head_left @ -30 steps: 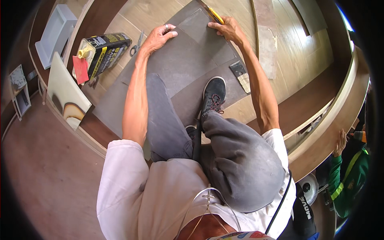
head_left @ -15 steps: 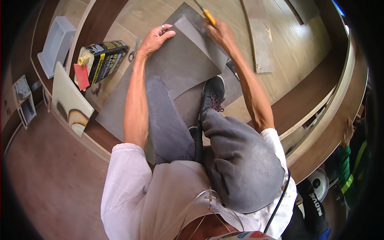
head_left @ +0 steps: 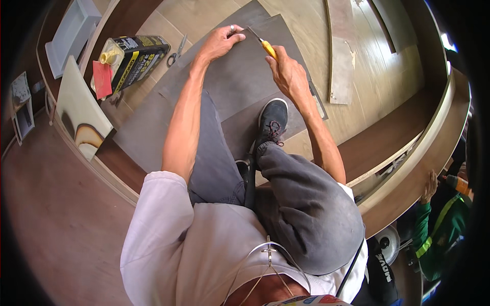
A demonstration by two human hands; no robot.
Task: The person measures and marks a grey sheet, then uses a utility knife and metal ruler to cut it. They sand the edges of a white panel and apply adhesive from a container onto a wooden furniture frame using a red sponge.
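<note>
A thin grey-brown sheet [head_left: 245,66] lies over other flat sheets [head_left: 148,132] between my legs. At its far edge, my left hand [head_left: 219,43], with a ring on one finger, is closed on the sheet, thumb on top. My right hand [head_left: 289,74] is wrapped round a yellow-handled tool [head_left: 267,49] with a thin metal shaft. The tip points far and left, just beside my left fingers, at the sheet's far corner; whether it touches cannot be told. My dark shoe [head_left: 272,120] rests by the near edge of the sheet.
Scissors [head_left: 177,51] and a black-and-yellow metal can [head_left: 135,64] with a red scraper-like piece [head_left: 102,79] are at left. A scorched white panel [head_left: 81,109] leans nearby. A board [head_left: 341,56] lies at right, inside a curved wooden frame [head_left: 408,153]. Another person's hand [head_left: 430,186] touches the frame.
The lifted grey sheet now lies flatter. My left hand has shifted right along its edge; my right hand has come nearer, bringing the tool's tip to the sheet's far corner.
</note>
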